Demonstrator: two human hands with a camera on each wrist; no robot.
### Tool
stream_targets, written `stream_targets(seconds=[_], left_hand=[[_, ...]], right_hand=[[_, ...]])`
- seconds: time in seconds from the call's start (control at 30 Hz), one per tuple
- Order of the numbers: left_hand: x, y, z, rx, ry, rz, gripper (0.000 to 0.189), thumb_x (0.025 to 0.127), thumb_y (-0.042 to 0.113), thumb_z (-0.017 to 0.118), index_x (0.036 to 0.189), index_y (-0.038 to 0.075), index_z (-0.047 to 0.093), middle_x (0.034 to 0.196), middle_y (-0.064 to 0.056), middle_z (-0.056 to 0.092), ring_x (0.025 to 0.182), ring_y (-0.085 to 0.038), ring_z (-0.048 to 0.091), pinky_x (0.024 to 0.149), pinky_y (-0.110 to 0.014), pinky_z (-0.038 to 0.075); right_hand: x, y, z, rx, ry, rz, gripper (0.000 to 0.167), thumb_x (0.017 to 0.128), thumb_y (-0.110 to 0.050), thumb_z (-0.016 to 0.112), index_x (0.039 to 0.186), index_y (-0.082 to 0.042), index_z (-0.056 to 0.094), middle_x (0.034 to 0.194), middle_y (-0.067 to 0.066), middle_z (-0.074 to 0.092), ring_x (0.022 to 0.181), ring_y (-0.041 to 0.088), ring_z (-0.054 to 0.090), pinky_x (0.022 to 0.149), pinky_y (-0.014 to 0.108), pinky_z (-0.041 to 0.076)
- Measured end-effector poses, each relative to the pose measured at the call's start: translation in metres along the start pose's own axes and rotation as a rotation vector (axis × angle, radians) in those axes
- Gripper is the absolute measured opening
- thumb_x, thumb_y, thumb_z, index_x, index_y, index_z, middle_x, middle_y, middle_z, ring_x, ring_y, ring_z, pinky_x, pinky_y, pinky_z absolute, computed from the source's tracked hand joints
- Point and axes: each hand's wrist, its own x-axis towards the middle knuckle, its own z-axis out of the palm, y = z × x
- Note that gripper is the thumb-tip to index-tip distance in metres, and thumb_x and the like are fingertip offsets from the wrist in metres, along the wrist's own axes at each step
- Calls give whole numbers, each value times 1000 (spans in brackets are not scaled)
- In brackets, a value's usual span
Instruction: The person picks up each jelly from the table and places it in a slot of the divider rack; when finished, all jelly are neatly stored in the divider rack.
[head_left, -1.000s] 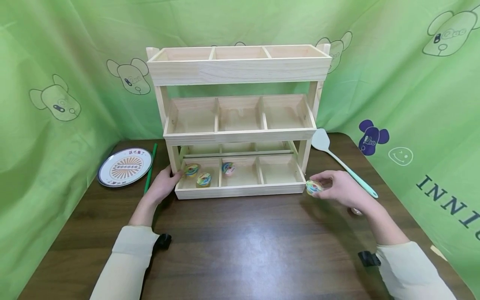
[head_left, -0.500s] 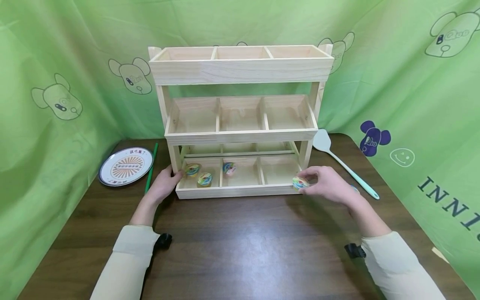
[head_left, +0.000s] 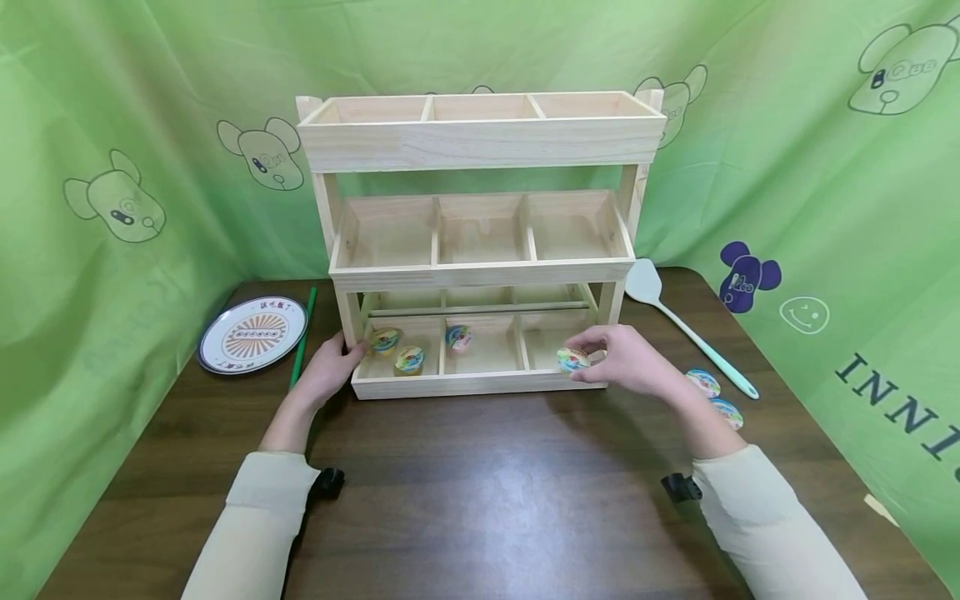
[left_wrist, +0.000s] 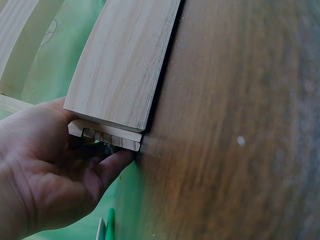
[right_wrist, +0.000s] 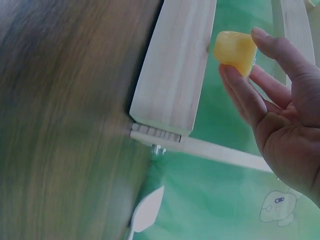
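Green printed curtain [head_left: 480, 50] behind, dark wooden table [head_left: 480, 500] below, and the right hand [head_left: 626, 362] has swung its jelly cup [right_wrist: 234, 52] inward, from outside the rack's [head_left: 480, 143] right end to the front of the bottom right compartment [head_left: 547, 333]! Thumb and fingers pinch it: translucent yellow body, colourful lid [head_left: 573, 359]. Left hand [head_left: 327, 367] grips the rack's lower left corner, unmoved; two more cups [head_left: 703, 382] now show beside the right forearm [head_left: 701, 425].

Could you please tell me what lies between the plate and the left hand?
A green stick lies between the plate and the left hand; the head view shows it.
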Motion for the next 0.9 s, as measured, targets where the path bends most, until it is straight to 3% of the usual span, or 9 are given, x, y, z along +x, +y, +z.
stream_targets(seconds=[0.57, 0.9], left_hand=[[1, -2, 0, 13, 12, -3, 63, 107, 31, 47, 152, -9, 30, 146, -34, 44, 135, -44, 44, 109, -56, 36], [2, -3, 1, -6, 16, 3, 62, 106, 31, 48, 151, -9, 33, 144, -34, 47, 133, -43, 46, 108, -57, 38]], right_hand=[[26, -11, 21, 109, 21, -34, 45, 77, -17, 88, 119, -9, 74, 104, 1, 72, 99, 19, 63, 85, 39, 48], [39, -13, 31, 173, 5, -34, 46, 77, -18, 88, 120, -9, 74, 99, 1, 72, 93, 18, 63, 76, 33, 50]])
